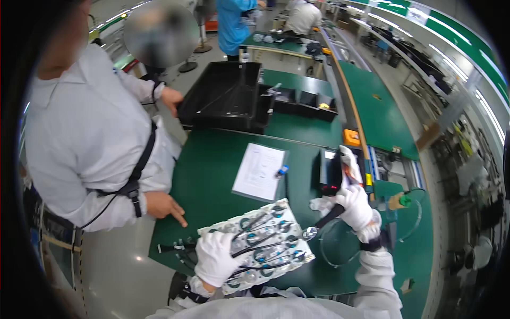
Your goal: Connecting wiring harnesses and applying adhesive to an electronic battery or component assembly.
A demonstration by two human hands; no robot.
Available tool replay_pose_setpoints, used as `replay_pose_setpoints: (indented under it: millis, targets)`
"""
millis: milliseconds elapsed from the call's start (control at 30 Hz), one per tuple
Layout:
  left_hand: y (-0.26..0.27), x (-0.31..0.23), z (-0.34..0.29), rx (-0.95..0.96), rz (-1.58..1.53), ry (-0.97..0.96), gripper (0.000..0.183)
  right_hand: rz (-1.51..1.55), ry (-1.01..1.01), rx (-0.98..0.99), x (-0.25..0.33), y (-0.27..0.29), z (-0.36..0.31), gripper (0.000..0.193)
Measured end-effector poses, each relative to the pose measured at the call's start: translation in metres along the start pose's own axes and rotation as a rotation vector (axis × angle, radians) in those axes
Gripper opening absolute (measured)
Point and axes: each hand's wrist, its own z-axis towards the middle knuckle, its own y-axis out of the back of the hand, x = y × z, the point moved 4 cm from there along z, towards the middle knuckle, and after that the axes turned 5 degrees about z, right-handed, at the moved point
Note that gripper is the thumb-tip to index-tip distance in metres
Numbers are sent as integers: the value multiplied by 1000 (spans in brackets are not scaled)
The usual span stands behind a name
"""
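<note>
My left hand [215,259], in a white glove, rests over a pale moulded tray [295,215] with its fingers curled round a black cable [257,248]. Several cabled parts with round teal-and-silver pieces [258,255] lie across the tray, some hidden by the hand. Off the tray's right edge my gloved right hand [355,207] is closed on a black handle-like piece [330,216], which slants down toward a shiny round end [309,233]. Just beyond that hand stands a small black box [330,173] with a red lit display.
A printed sheet [258,170] with a blue item [282,170] lies beyond the tray. Farther back are a large black bin [220,95] and small black boxes [305,101]. At left, a co-worker's hand [166,207] touches the green table [204,154]. Clear tubing [340,265] loops at right.
</note>
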Motion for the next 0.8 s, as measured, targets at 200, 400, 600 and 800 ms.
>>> replay_pose_setpoints:
  millis: [200,400,600,800]
  targets:
    - [11,-5,-11,101,-22,23,60,257,-94,200,12,-5,-13,34]
    - [-3,0,-16,-53,13,-90,60,-77,35,-83,10,17,-24,19]
    - [14,-7,-11,42,-26,32,58,820,-1108,-267,11,-47,-7,31]
    - [-2,-2,1,120,-51,36,60,957,-1284,-152,-22,-177,-39,55]
